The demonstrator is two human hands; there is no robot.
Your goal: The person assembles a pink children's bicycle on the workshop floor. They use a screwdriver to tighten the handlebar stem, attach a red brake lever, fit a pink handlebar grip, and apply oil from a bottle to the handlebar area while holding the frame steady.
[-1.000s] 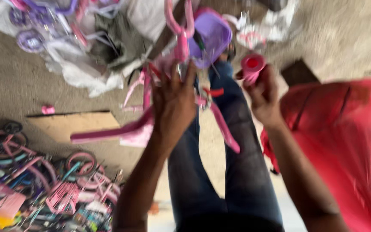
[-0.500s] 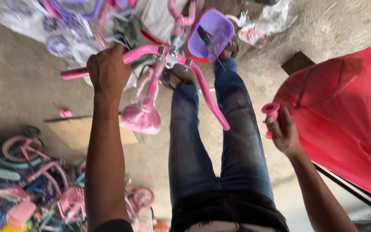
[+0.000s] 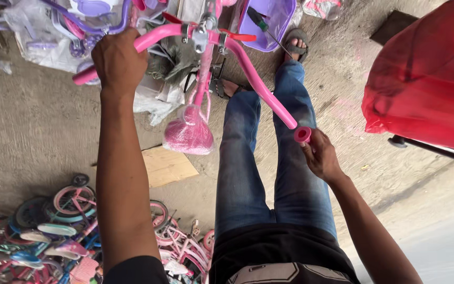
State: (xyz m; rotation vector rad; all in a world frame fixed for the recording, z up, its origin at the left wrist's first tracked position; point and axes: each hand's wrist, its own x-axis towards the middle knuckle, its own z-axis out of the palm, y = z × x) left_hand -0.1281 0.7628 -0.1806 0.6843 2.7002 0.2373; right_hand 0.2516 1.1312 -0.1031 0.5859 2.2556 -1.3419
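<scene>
The purple basket (image 3: 274, 23) and the red bag (image 3: 426, 79) run past the frame's edge.

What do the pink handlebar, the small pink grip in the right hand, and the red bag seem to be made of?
Pink handlebar: probably painted metal tube, smooth and glossy, evenly curved.
Pink grip: likely rubber or soft plastic, a hollow matte sleeve held in the right hand.
Red bag: thin plastic film, shiny and creased.

pink handlebar (image 3: 248, 68): bare R end | pink grip (image 3: 302, 135): just off end
</scene>
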